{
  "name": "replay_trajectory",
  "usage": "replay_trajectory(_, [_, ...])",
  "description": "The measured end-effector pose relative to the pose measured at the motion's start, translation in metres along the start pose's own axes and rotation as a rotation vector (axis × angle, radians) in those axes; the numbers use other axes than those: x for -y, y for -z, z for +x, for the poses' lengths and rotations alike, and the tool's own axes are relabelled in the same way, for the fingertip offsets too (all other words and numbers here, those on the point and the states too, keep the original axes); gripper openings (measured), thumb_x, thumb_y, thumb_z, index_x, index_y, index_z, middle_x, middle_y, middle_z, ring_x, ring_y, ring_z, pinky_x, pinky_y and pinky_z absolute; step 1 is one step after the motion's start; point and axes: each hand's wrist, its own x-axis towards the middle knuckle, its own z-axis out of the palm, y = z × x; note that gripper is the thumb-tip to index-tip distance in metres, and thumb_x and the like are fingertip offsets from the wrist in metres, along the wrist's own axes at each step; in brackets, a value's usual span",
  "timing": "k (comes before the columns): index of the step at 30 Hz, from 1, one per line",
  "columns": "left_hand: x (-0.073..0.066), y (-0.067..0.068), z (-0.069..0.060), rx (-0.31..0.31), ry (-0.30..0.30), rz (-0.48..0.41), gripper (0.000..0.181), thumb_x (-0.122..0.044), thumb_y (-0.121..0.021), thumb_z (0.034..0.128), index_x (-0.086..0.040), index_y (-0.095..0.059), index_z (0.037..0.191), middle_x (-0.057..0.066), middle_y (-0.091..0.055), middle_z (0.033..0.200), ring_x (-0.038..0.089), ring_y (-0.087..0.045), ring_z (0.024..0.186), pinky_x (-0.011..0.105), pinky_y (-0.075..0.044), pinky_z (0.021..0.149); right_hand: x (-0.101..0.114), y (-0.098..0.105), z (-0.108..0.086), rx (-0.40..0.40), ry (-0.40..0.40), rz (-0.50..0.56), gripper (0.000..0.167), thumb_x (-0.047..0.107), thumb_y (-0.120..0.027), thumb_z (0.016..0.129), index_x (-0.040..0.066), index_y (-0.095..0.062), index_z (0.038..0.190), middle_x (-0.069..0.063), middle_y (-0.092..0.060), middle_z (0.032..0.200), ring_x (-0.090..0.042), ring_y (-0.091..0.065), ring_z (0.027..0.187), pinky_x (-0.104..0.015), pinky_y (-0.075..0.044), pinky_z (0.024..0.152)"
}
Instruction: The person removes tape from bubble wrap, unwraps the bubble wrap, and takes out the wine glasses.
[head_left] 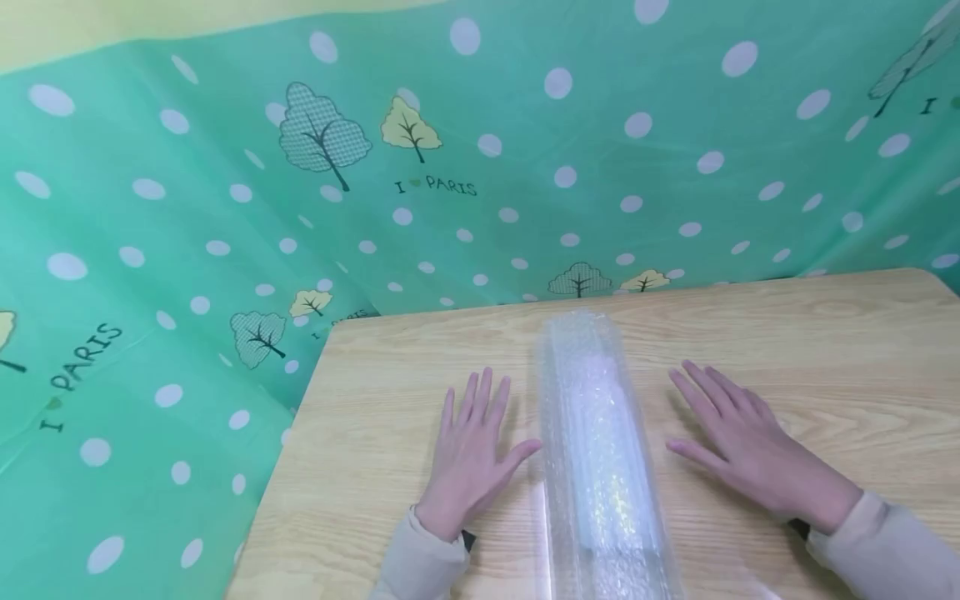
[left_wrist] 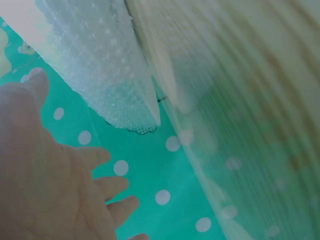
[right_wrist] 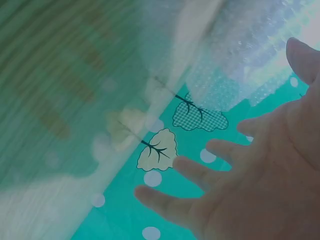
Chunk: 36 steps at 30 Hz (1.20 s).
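A long bundle in clear bubble wrap (head_left: pixel 603 450) lies lengthwise on the wooden table, running from the near side toward the back edge. Something pale and bluish shows through the wrap, but its kind is hidden. To its left is my left hand (head_left: pixel 468 458), fingers straight and thumb spread toward the wrap. My right hand (head_left: pixel 750 450) is on the other side, a gap apart from the bundle, with its fingers extended. Both wrist views show the left palm (left_wrist: pixel 55 175) and right palm (right_wrist: pixel 255 175) holding nothing, beside the bubble wrap.
The wooden table (head_left: pixel 847 358) has a light grain and a glossy, reflecting top. Behind it and along its left side hangs a green curtain (head_left: pixel 225 150) with white dots, trees and lettering. Grey sleeves (head_left: pixel 423 557) cover both forearms.
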Motion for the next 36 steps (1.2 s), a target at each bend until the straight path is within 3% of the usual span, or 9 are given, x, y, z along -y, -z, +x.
replay_trajectory(5, [-0.001,0.002,0.0,-0.001,0.025,-0.021,0.089,-0.074,-0.035,0.0933,-0.017,-0.019,0.16,0.014,-0.019,0.165,0.034,-0.017,0.152,0.055,-0.014,0.123,0.009,0.008,0.002,0.058,-0.024,0.118,0.078,0.037,-0.056,0.101,0.027,-0.007,0.161,-0.012,-0.013,0.166,-0.044,-0.02,0.146,-0.071,-0.024,0.11])
replay_trajectory(9, [-0.003,0.002,0.001,-0.001,0.032,-0.058,0.089,-0.075,-0.036,0.0929,-0.017,-0.022,0.159,0.016,-0.022,0.163,0.036,-0.021,0.15,0.055,-0.016,0.123,0.017,0.012,0.006,0.087,-0.041,0.188,0.073,0.038,-0.053,0.102,0.031,-0.01,0.16,-0.012,-0.021,0.162,-0.04,-0.025,0.143,-0.071,-0.032,0.103])
replay_trajectory(14, [-0.005,0.003,0.003,0.006,0.03,-0.072,0.09,-0.074,-0.036,0.0932,-0.014,-0.023,0.158,0.017,-0.028,0.161,0.035,-0.025,0.149,0.052,-0.017,0.123,0.023,0.014,0.011,0.07,-0.03,0.184,0.069,0.038,-0.053,0.103,0.027,-0.015,0.16,-0.013,-0.033,0.153,-0.036,-0.032,0.138,-0.064,-0.036,0.103])
replay_trajectory(21, [-0.011,0.003,0.004,0.025,0.022,-0.097,0.089,-0.072,-0.036,0.095,-0.01,-0.023,0.158,0.016,-0.029,0.161,0.032,-0.027,0.149,0.051,-0.017,0.123,0.028,0.012,0.02,0.049,0.009,0.174,0.067,0.036,-0.054,0.103,0.025,-0.02,0.159,-0.008,-0.038,0.149,-0.03,-0.037,0.135,-0.06,-0.038,0.104])
replay_trajectory(32, [-0.017,0.003,0.005,-0.041,0.026,-0.14,0.083,-0.069,-0.034,0.097,-0.01,-0.03,0.155,0.016,-0.039,0.155,0.033,-0.039,0.142,0.052,-0.026,0.12,0.033,0.011,0.033,0.039,0.067,0.192,0.064,0.033,-0.054,0.103,0.026,-0.023,0.159,-0.004,-0.041,0.146,-0.024,-0.04,0.131,-0.056,-0.043,0.101])
replay_trajectory(36, [-0.02,0.004,0.005,-0.031,0.027,-0.177,0.081,-0.067,-0.034,0.0981,-0.01,-0.029,0.156,0.016,-0.038,0.155,0.034,-0.04,0.141,0.051,-0.03,0.119,0.033,0.01,0.037,0.029,0.082,0.191,0.063,0.032,-0.054,0.103,0.025,-0.026,0.158,-0.008,-0.043,0.146,-0.028,-0.04,0.132,-0.059,-0.043,0.101])
